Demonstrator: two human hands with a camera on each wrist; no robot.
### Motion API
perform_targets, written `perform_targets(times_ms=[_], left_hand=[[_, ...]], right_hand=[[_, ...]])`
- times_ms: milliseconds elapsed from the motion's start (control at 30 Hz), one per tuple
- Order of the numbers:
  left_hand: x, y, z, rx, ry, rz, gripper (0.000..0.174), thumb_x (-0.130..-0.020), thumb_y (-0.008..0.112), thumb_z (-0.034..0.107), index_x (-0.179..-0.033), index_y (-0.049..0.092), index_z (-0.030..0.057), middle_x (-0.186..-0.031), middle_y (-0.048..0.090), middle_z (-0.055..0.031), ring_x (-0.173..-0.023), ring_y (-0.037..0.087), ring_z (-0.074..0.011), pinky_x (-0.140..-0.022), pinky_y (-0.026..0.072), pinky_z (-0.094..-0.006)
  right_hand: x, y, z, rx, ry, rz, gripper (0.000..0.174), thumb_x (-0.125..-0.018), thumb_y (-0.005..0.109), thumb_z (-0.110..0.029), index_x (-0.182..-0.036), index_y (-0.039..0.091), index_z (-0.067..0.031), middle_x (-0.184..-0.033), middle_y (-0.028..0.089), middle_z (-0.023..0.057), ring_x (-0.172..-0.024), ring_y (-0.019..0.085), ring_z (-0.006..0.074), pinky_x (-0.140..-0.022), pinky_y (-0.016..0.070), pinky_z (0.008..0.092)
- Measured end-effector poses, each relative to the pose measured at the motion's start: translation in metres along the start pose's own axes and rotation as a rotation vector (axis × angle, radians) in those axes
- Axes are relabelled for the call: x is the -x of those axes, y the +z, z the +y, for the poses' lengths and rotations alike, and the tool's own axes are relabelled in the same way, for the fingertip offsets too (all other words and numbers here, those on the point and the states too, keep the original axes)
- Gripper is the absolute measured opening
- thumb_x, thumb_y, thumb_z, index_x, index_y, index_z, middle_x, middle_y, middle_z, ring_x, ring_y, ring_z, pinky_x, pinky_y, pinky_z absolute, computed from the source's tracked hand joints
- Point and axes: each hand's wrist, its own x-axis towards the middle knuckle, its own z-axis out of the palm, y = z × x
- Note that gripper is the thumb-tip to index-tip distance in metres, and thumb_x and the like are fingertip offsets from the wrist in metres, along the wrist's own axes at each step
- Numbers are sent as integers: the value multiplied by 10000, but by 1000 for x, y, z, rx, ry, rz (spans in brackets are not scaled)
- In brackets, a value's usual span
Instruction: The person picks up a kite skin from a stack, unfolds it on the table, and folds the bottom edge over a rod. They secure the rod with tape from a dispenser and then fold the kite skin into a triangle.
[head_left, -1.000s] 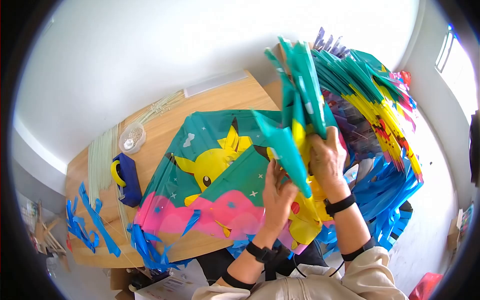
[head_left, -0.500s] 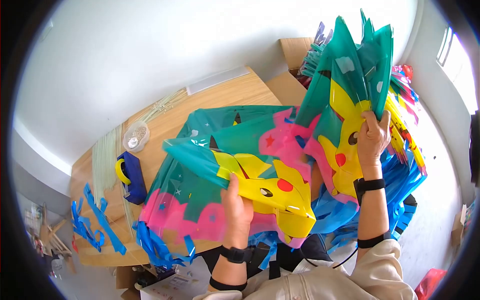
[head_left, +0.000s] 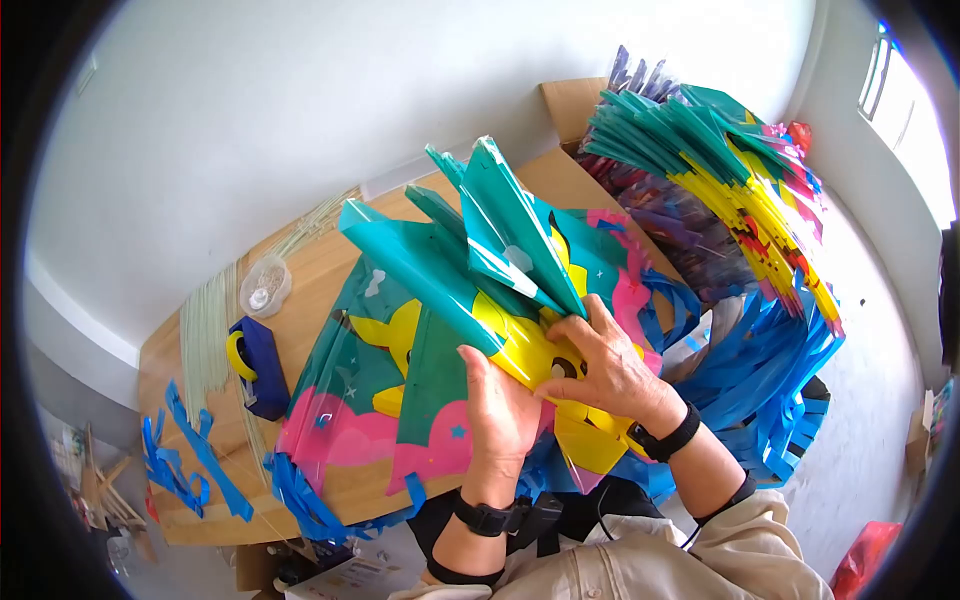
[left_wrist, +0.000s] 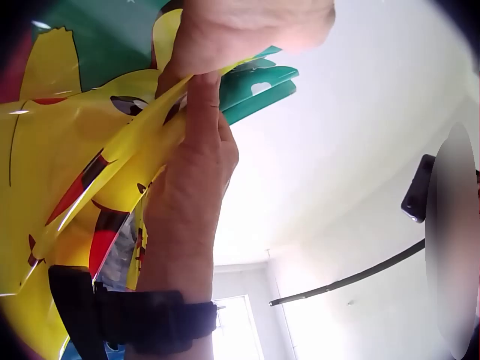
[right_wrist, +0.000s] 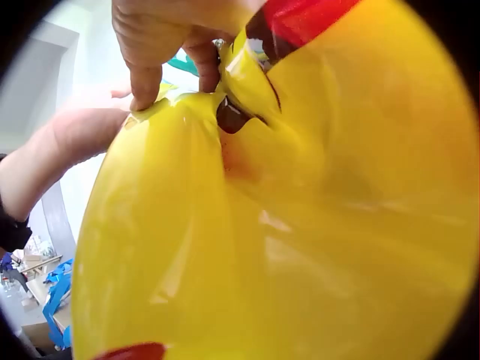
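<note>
Before my chest hangs a bunch of printed plastic kites [head_left: 575, 442], with a yellow cartoon character and folded green tips fanned toward the upper left. My right hand [head_left: 612, 372] pinches the yellow part, its thumb visible along the sheet in the left wrist view. Beside it my left hand [head_left: 503, 412] supports the bunch with its palm turned up and thumb straight; its other fingers are hidden. In the right wrist view the yellow sheet [right_wrist: 300, 240] fills most of the picture. Beneath the bunch another kite [head_left: 340, 385] with green and pink areas lies spread on the table.
The wooden table [head_left: 320, 245] carries a tape dispenser [head_left: 262, 370], a small clear tub [head_left: 265, 285] and pale thin rods [head_left: 207, 330]. Blue strips [head_left: 205, 455] lie at the left. A thick stack of folded kites [head_left: 720, 180] and blue tails [head_left: 765, 360] stand at the right.
My right hand has swung left with its kites and brought them against those at my left hand. The two separate portions now form one bunch between the hands.
</note>
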Motion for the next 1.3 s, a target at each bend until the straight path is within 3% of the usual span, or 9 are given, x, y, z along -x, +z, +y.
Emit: perform_targets(times_ms=[200, 433, 767, 833, 900, 967, 1000, 1167, 1300], left_hand=[[5, 2, -4, -337, 38, 59, 438, -956, 503, 321, -1261, 462, 11, -1260, 506, -131, -1151, 502, -237, -980, 413, -402], [11, 12, -18, -377, 125, 121, 106, -880, 615, 44, -946, 557, -15, -877, 615, -71, -758, 612, -141, -748, 519, -277], [9, -7, -11, -843, 358, 366, 162, -804, 638, 25, -711, 505, 41, -656, 532, -3, -502, 473, -43, -432, 378, -199], [5, -9, 8, -1211, 795, 531, 194, -767, 587, -18, -688, 427, 58, -627, 419, 38, -540, 348, -32, -461, 310, -201], [2, -9, 19, -1141, 871, 542, 211, -765, 587, -31, -701, 407, 58, -621, 373, 48, -568, 311, -34, -478, 289, -201], [2, 5, 15, -1206, 777, 387, 218, -782, 590, -32, -703, 411, 65, -637, 397, 52, -576, 336, -21, -483, 298, -203], [5, 13, 12, -1166, 619, 275, 191, -798, 602, -20, -739, 437, 55, -653, 423, 40, -586, 365, -27, -494, 317, -204], [7, 38, 7, -779, 118, -122, 136, -874, 622, 73, -960, 577, -22, -804, 585, -6, -688, 502, -42, -601, 413, -196], [15, 32, 4, -1102, 332, -121, 212, -904, 576, 183, -959, 621, -17, -862, 649, -78, -787, 606, -126, -692, 472, -244]], right_hand=[[1, -5, 16, -197, -14, 123, 166, -761, 686, -66, -900, 596, -55, -888, 464, 127, -831, 532, 308, -707, 464, 376], [6, -3, 7, -192, -28, 164, 125, -776, 681, -73, -874, 604, -56, -871, 473, 130, -797, 539, 302, -668, 460, 370], [9, -8, 10, -101, -102, 326, 211, -663, 593, 103, -826, 587, -32, -831, 463, 147, -777, 532, 358, -642, 470, 397], [9, -24, 17, 271, -116, 469, 238, -641, 618, 78, -844, 581, -40, -858, 462, 150, -803, 524, 365, -662, 470, 414], [9, -32, 19, 454, -132, 492, 281, -637, 647, 25, -902, 580, -41, -897, 458, 162, -815, 522, 368, -685, 466, 424], [8, -35, 8, 430, -423, 269, 315, -676, 691, -65, -963, 569, -24, -929, 449, 171, -838, 518, 362, -700, 462, 421], [12, -28, -14, 25, -99, 199, 365, -689, 734, -150, -986, 569, -15, -928, 451, 173, -853, 502, 351, -701, 460, 420], [17, -19, -15, -79, -200, 109, 246, -739, 673, -55, -912, 514, 19, -863, 452, 181, -797, 477, 368, -707, 450, 434], [49, -88, 23, -212, -101, -20, 140, -778, 631, -15, -903, 592, 34, -894, 594, 207, -886, 583, 360, -751, 479, 350]])
